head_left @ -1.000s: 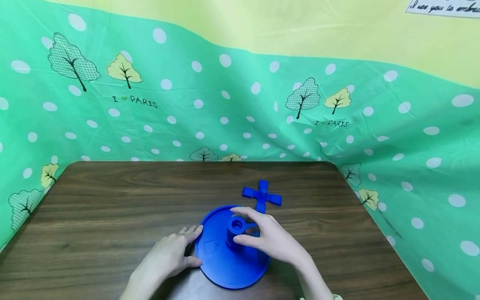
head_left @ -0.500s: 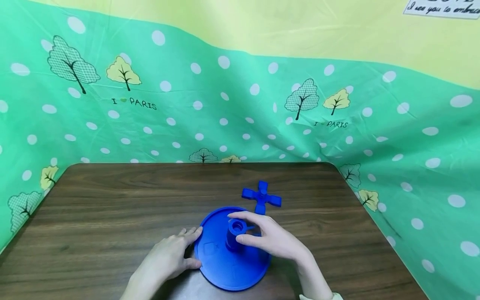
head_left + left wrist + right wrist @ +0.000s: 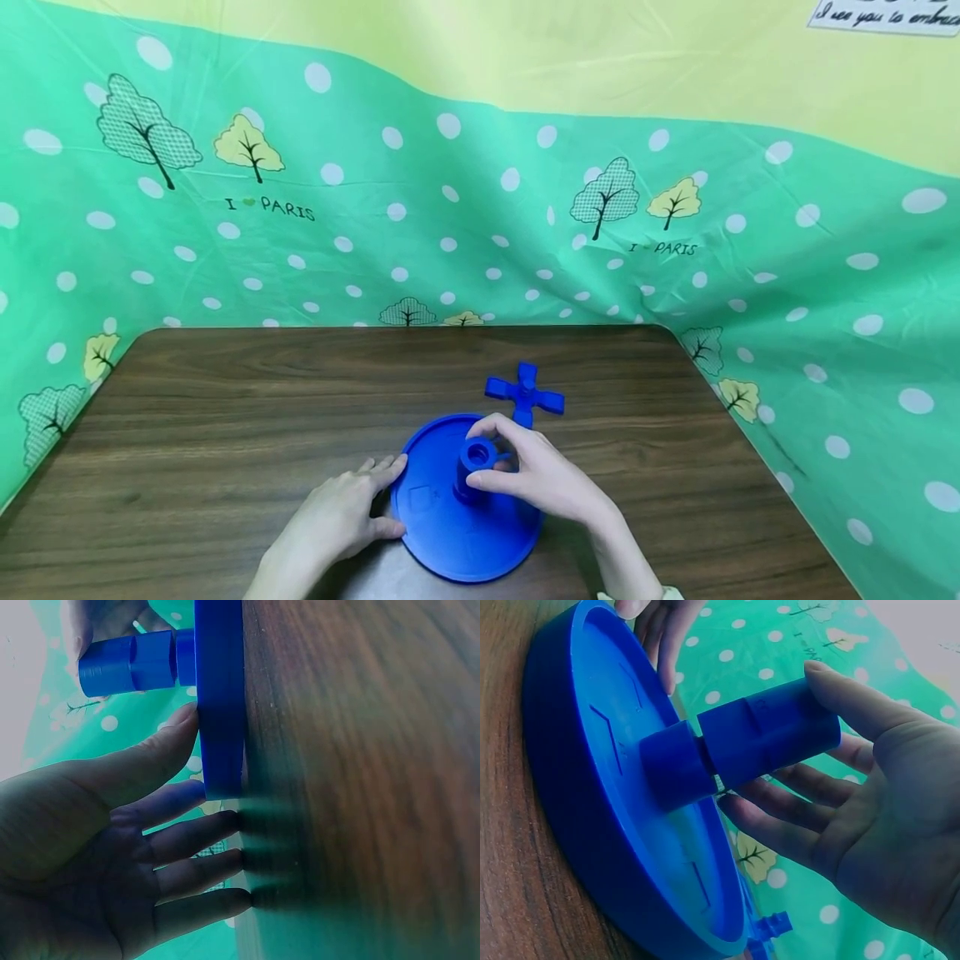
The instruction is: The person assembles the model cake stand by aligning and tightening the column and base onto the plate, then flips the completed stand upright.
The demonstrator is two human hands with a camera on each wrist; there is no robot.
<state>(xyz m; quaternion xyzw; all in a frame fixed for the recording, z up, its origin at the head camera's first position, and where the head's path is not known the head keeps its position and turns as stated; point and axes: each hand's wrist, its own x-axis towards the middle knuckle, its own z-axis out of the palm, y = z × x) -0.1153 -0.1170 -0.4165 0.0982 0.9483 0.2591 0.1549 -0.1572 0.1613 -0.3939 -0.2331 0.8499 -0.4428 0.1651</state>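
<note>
A round blue base [image 3: 442, 546] with a raised rim lies on the wooden table, a short post [image 3: 671, 765] standing at its centre. A stepped blue cylinder [image 3: 769, 724] sits above the post, with a narrow gap showing at their joint. My right hand [image 3: 551, 479] grips the cylinder near its top with thumb and fingers. At the base's left edge, my left hand [image 3: 341, 508] touches the rim with thumb and index finger. Its other fingers are extended down to the table in the left wrist view. A blue four-armed cross piece [image 3: 527, 390] lies just behind the base, partly covered by my right hand.
The dark wooden table [image 3: 247, 400] has rounded far corners. Behind and at both sides hangs a green and yellow cloth [image 3: 450, 192] with white dots and printed trees. A white card with writing [image 3: 885, 17] shows at the top right.
The right index finger first lay longer across the cylinder's far side and is now bent in closer to it. The left hand, base and cross piece have stayed in place.
</note>
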